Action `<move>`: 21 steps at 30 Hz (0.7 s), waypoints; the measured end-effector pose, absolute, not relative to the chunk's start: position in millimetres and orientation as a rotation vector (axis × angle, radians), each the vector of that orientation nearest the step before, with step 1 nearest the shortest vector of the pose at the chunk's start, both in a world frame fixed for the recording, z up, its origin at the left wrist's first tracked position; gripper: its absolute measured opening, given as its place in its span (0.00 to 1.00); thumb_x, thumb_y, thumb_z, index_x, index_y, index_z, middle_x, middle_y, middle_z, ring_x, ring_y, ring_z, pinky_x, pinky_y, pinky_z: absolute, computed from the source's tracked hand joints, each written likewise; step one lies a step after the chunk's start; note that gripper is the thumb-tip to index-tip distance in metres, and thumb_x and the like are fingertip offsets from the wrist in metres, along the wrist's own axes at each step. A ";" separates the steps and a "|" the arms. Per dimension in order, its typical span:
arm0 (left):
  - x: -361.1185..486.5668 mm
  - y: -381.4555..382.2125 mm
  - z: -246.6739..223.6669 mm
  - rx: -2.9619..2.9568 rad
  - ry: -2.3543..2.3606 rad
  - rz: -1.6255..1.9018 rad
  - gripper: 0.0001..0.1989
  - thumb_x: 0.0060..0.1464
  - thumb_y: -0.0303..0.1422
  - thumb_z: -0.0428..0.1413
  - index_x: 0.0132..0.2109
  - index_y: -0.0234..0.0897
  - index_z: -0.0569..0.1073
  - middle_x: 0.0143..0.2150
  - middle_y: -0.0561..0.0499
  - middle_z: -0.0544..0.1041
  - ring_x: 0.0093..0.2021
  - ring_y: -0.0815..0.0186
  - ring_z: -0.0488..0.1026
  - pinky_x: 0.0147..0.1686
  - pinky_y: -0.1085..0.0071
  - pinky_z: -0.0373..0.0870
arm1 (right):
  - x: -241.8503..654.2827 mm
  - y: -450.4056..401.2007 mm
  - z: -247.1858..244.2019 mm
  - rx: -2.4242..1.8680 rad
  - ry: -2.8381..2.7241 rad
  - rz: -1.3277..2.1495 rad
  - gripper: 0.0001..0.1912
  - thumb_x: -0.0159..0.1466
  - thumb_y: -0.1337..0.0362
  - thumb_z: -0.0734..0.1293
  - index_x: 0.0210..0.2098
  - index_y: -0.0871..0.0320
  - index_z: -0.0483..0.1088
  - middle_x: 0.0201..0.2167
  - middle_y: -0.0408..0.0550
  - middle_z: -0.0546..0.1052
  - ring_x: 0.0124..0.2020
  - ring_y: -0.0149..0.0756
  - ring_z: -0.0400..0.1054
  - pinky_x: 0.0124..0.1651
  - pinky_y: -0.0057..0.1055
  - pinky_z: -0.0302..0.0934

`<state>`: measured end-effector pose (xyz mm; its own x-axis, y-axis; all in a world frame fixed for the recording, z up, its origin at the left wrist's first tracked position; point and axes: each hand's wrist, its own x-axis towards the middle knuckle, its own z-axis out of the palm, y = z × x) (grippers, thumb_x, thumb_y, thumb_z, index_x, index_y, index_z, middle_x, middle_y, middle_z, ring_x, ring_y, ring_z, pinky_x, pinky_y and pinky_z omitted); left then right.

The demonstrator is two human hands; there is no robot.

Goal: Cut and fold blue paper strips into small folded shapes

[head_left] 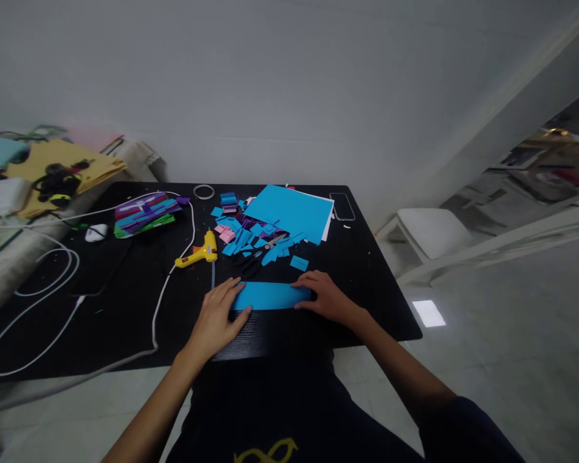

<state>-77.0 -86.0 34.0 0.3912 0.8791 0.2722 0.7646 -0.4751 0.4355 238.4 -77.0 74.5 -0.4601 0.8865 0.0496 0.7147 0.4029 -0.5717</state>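
Observation:
A strip of blue paper lies lengthwise near the front edge of the black table. My left hand grips its left end, fingers at the far edge and thumb at the near edge. The right end is held by my right hand in the same way, between thumb and fingers. Just beyond the strip are black-handled scissors, partly among small cut paper pieces. One small blue piece sits apart, close to my right fingers. A yellow glue gun rests beyond my left hand.
Blue sheets lie at the back, beside a phone. A stack of coloured paper or felt is at the back left. A white cable loops across the left side. A white chair stands right of the table.

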 end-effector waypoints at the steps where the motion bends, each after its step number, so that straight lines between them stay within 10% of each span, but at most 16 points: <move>1: -77.1 -86.1 34.4 2.408 1.452 0.697 0.25 0.65 0.44 0.54 0.64 0.39 0.69 0.67 0.40 0.71 0.67 0.46 0.66 0.62 0.47 0.65 | 238.7 -76.8 73.6 -1.385 -2.314 0.687 0.22 0.60 0.57 0.77 0.54 0.50 0.77 0.53 0.50 0.77 0.56 0.47 0.70 0.61 0.47 0.61; 21: -85.9 -84.3 51.7 1.665 1.366 0.991 0.17 0.60 0.47 0.59 0.47 0.39 0.78 0.47 0.46 0.82 0.45 0.57 0.78 0.48 0.61 0.75 | 222.2 -76.4 83.2 -1.353 -1.812 0.997 0.15 0.68 0.51 0.68 0.44 0.55 0.77 0.40 0.46 0.81 0.38 0.38 0.73 0.43 0.34 0.66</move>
